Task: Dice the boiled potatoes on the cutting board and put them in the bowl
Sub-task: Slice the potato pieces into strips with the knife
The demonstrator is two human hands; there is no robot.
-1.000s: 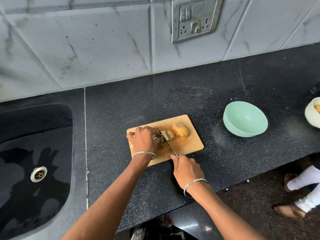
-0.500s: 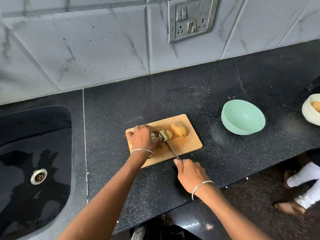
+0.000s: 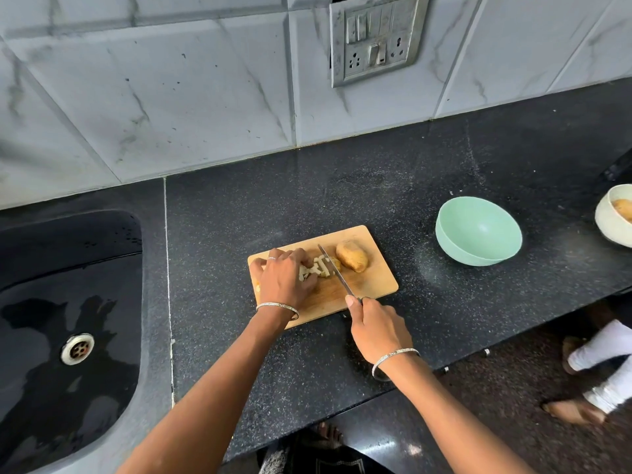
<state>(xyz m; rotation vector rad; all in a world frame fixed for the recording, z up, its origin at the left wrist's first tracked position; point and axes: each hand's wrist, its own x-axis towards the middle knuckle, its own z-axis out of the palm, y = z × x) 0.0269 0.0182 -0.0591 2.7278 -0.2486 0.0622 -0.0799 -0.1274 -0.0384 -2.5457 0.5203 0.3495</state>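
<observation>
A wooden cutting board [image 3: 372, 282] lies on the black counter. On it sit pale cut potato pieces [image 3: 316, 268] and, to their right, a whole brown potato [image 3: 352, 256]. My left hand [image 3: 284, 282] covers the left part of the pieces with curled fingers holding them down. My right hand [image 3: 376, 328] grips the handle of a knife [image 3: 333, 270], whose blade crosses the cut pieces. An empty mint-green bowl [image 3: 478, 234] stands to the right of the board.
A black sink [image 3: 68, 319] with a metal drain fills the left. A white bowl [image 3: 612, 217] with a potato in it sits at the far right edge. Another person's feet [image 3: 581, 388] stand on the floor at lower right. A tiled wall with a switch plate is behind.
The knife blade has shifted slightly right along the potato pieces, and more cut pieces show beside my left hand. Both hands stay on the board.
</observation>
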